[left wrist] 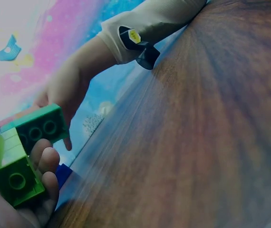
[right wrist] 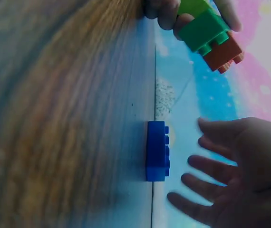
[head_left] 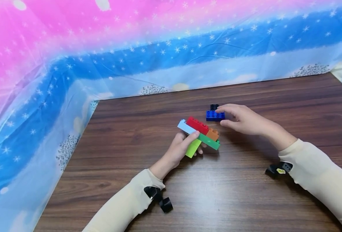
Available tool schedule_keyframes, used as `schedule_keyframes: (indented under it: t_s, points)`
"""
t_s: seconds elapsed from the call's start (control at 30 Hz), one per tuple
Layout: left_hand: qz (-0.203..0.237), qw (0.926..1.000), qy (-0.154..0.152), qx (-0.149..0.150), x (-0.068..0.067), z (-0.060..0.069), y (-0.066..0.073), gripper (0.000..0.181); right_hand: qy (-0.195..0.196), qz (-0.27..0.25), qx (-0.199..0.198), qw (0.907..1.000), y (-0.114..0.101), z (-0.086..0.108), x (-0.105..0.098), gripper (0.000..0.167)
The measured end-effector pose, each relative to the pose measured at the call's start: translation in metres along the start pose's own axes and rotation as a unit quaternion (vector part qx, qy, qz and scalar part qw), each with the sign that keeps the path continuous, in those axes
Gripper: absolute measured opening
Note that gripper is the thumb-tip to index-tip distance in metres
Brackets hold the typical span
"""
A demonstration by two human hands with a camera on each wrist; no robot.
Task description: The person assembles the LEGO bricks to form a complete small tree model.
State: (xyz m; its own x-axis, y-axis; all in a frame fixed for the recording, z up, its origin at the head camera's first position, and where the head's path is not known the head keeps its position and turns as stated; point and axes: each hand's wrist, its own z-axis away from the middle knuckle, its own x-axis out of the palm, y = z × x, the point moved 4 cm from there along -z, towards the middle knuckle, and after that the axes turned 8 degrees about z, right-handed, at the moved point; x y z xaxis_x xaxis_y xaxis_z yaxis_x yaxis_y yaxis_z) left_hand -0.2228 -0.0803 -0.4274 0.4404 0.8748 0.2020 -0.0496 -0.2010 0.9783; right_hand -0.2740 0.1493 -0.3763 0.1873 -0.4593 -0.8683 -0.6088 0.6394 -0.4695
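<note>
My left hand (head_left: pixel 179 149) grips a joined block piece above the table. It has a red block (head_left: pixel 197 125), a light blue block (head_left: pixel 186 126), an orange block (head_left: pixel 212 134), a green block (head_left: pixel 209 141) and a lime block (head_left: pixel 193 148) underneath. On the table lie a dark blue block (head_left: pixel 215 116) and, just behind it, a black block (head_left: pixel 214 107). My right hand (head_left: pixel 246 120) hovers beside the dark blue block with fingers spread and nothing held. In the right wrist view, a gap shows between its fingers and the dark blue block (right wrist: pixel 156 151).
The brown wooden table (head_left: pixel 107 135) reaches back to a pink and blue patterned cloth (head_left: pixel 159 54), which hangs behind it and along its left side. A black device (head_left: pixel 160 199) is on the left sleeve, another (head_left: pixel 278 169) on the right.
</note>
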Motion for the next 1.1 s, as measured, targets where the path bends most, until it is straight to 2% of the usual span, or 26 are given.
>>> schedule_keyframes:
  t_s: [0.13,0.27,0.47,0.67,0.77,0.87,0.97,1.1]
  points:
    - [0.000,1.0000,-0.006,0.000,0.000,-0.001,0.001,0.041,-0.039,0.038,-0.002,0.9985,0.005,0.002,0.007,0.054]
    - [0.001,1.0000,-0.009,-0.003,0.000,-0.001,0.001,0.041,-0.056,0.064,-0.014,0.9963,0.005,0.002,0.015,0.056]
    - [0.003,0.9999,-0.011,-0.006,0.001,-0.001,0.001,0.039,-0.030,0.074,-0.030,0.9964,-0.006,0.002,0.016,0.041]
    - [0.000,0.9999,-0.015,-0.001,0.001,0.000,0.002,0.037,-0.050,0.060,-0.044,0.9959,-0.016,0.002,0.019,0.024]
    - [-0.001,0.9999,-0.017,0.000,0.002,0.001,0.002,0.037,-0.059,0.037,-0.055,0.9961,-0.018,0.001,0.020,0.021]
    - [0.000,0.9998,-0.018,-0.002,0.002,0.001,0.002,0.038,-0.071,-0.019,-0.048,0.9962,-0.017,0.001,0.019,0.017]
    - [0.001,0.9998,-0.019,-0.005,0.002,0.001,0.002,0.039,-0.076,-0.069,-0.024,0.9944,-0.015,0.002,0.016,0.015]
    - [-0.001,0.9998,-0.022,-0.005,0.003,0.001,0.002,0.042,-0.064,-0.096,0.014,0.9932,-0.012,0.001,0.012,0.019]
